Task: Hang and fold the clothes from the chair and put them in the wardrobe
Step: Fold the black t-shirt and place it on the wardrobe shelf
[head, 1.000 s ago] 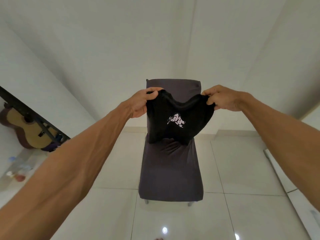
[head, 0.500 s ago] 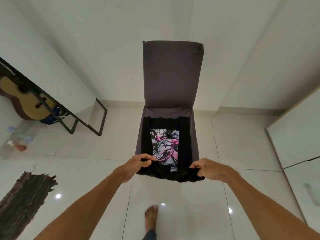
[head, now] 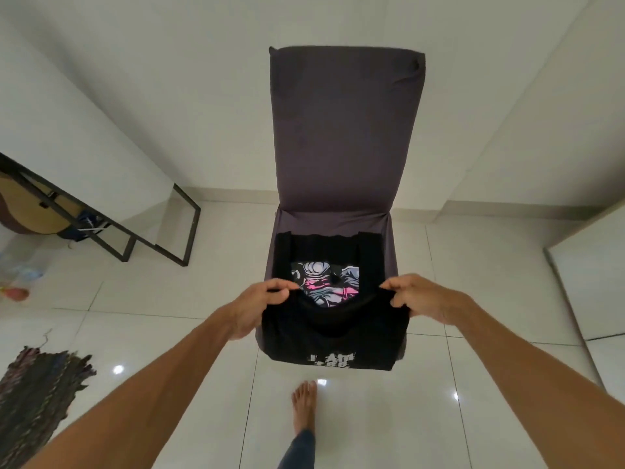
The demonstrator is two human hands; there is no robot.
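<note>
A single wide-angle camera on the person's head looks forward and steeply down. The dark purple-grey chair fills the frame from 12 o'clock to centre, within arm's reach: left hand and right hand take their grip on the black T-shirt just below centre. The left forearm enters from 7 o'clock, the right forearm from 5; a bare foot on the tiled floor sits at 6 o'clock.
</note>
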